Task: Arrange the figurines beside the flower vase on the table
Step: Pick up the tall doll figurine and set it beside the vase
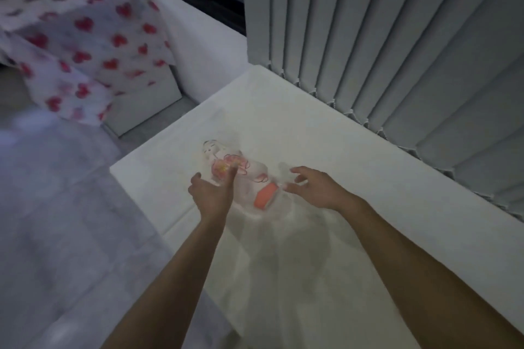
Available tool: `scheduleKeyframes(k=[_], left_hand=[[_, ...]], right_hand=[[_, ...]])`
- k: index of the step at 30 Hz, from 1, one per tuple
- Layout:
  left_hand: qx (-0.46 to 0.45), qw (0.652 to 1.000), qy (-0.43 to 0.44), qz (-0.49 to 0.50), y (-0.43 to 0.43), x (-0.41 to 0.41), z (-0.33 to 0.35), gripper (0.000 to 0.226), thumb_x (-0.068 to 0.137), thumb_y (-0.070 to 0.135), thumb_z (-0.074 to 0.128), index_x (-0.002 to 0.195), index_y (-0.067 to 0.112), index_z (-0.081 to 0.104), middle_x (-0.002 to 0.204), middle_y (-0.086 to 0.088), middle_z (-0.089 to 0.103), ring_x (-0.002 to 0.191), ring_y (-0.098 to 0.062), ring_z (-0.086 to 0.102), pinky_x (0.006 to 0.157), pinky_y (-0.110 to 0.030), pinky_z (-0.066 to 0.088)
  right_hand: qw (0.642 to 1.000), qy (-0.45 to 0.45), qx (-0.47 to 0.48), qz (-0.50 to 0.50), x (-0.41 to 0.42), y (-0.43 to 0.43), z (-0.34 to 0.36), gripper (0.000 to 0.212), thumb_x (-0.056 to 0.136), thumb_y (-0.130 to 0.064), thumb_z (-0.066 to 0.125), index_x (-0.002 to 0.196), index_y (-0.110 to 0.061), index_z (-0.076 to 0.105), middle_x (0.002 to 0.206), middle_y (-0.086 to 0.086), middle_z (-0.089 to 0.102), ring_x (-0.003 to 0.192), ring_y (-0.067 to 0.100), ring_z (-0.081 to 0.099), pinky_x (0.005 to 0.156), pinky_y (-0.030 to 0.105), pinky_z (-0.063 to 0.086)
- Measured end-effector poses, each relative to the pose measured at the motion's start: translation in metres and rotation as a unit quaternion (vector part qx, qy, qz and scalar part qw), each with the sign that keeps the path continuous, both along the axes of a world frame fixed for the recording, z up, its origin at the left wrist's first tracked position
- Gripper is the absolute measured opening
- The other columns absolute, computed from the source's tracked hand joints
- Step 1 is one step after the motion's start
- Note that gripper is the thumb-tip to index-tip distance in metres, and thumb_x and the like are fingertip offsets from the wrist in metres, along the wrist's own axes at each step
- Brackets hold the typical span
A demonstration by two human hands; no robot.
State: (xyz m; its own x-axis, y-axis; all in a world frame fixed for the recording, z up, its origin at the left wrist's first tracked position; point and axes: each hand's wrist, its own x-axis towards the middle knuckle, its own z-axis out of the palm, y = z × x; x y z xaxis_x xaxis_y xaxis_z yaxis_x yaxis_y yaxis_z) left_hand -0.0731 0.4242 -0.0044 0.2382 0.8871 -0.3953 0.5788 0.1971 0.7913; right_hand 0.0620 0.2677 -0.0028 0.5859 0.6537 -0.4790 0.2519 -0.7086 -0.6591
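A pale figurine (241, 170) with pink flowers and an orange base lies on its side on the white table (326, 136), head toward the far left. My left hand (208, 193) is at its left side, fingers apart, one fingertip over the flowers. My right hand (314, 185) hovers just right of the orange base, fingers spread and curled. Neither hand holds the figurine. No flower vase is in view. The picture is blurred.
Grey vertical blinds (397, 37) hang along the table's far right edge. A cloth with red hearts (85, 37) covers furniture at the upper left. Grey floor (56, 207) lies left of the table.
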Motion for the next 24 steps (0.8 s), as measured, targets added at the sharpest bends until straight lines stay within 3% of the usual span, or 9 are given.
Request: scheduleKeyframes(k=[4,8,10,12,14,16,19,22,24], left_hand=[[-0.222,0.971,-0.086,0.027,0.017,0.006,-0.013,0.077,0.067,0.055,0.074,0.113,-0.005,0.057,0.111,-0.020,0.064,0.098,-0.031,0.063,0.087,-0.035,0.052],[-0.267,0.955,-0.125,0.031,0.023,0.016,-0.027,0.071,0.067,0.048,0.077,0.112,-0.003,0.056,0.101,-0.014,0.065,0.081,-0.026,0.066,0.075,-0.037,0.057],[-0.278,0.952,-0.128,0.027,0.027,0.021,-0.030,0.068,0.069,0.045,0.077,0.114,0.000,0.054,0.097,-0.014,0.064,0.074,-0.023,0.065,0.068,-0.036,0.057],[-0.304,0.944,-0.128,-0.013,0.034,0.022,-0.036,0.066,0.073,0.045,0.074,0.115,-0.001,0.054,0.101,-0.015,0.066,0.084,-0.027,0.067,0.077,-0.042,0.057],[-0.335,0.932,-0.124,-0.058,0.040,0.020,-0.043,0.069,0.076,0.044,0.070,0.123,-0.003,0.051,0.115,-0.020,0.065,0.104,-0.034,0.064,0.095,-0.049,0.051],[-0.338,0.927,-0.131,-0.092,0.038,0.018,-0.046,0.060,0.080,0.042,0.066,0.121,-0.001,0.054,0.109,-0.017,0.066,0.098,-0.029,0.064,0.090,-0.045,0.054],[-0.275,0.943,-0.138,-0.127,0.017,0.019,-0.040,0.040,0.083,0.041,0.064,0.104,0.007,0.060,0.085,-0.005,0.064,0.075,-0.016,0.062,0.063,-0.032,0.055],[-0.241,0.933,-0.193,-0.187,-0.012,0.026,-0.019,0.026,0.075,0.038,0.071,0.084,0.014,0.066,0.078,0.004,0.074,0.072,-0.010,0.070,0.053,-0.026,0.057],[-0.206,0.920,-0.214,-0.255,-0.031,0.033,-0.002,0.022,0.064,0.040,0.076,0.074,0.022,0.070,0.071,0.006,0.076,0.068,-0.009,0.072,0.055,-0.026,0.059]], right_hand=[[0.999,0.036,0.028,-0.003,-0.013,0.049,-0.021,0.057,0.085,-0.056,0.054,0.127,-0.019,0.054,0.113,0.002,0.062,0.098,0.019,0.057,0.080,0.027,0.040],[0.998,0.045,0.037,-0.025,-0.019,0.061,-0.027,0.045,0.082,-0.055,0.058,0.112,-0.021,0.060,0.094,-0.005,0.060,0.086,0.017,0.055,0.063,0.022,0.040],[0.998,0.040,0.038,-0.031,-0.022,0.061,-0.025,0.047,0.078,-0.053,0.065,0.109,-0.019,0.060,0.098,-0.002,0.064,0.090,0.019,0.059,0.068,0.025,0.044],[0.998,0.039,0.042,-0.041,-0.027,0.057,-0.022,0.052,0.074,-0.055,0.069,0.109,-0.017,0.060,0.106,0.002,0.067,0.097,0.022,0.062,0.077,0.030,0.048],[0.996,0.053,0.047,-0.054,-0.031,0.050,-0.016,0.053,0.072,-0.058,0.069,0.105,-0.017,0.059,0.105,0.002,0.065,0.095,0.022,0.061,0.072,0.028,0.046],[0.995,0.063,0.044,-0.069,-0.034,0.042,-0.008,0.057,0.073,-0.060,0.067,0.107,-0.015,0.058,0.103,0.002,0.064,0.093,0.022,0.059,0.071,0.028,0.043],[0.993,0.057,0.046,-0.097,-0.036,0.026,0.007,0.056,0.076,-0.063,0.061,0.103,-0.014,0.056,0.101,0.005,0.063,0.091,0.024,0.059,0.071,0.031,0.043],[0.993,0.018,0.055,-0.106,-0.035,-0.001,0.028,0.058,0.077,-0.057,0.065,0.112,-0.011,0.055,0.102,0.005,0.063,0.092,0.025,0.060,0.075,0.034,0.048],[0.991,0.002,0.061,-0.119,-0.035,-0.024,0.042,0.060,0.076,-0.051,0.070,0.119,-0.013,0.053,0.113,0.008,0.065,0.099,0.027,0.062,0.086,0.041,0.053]])
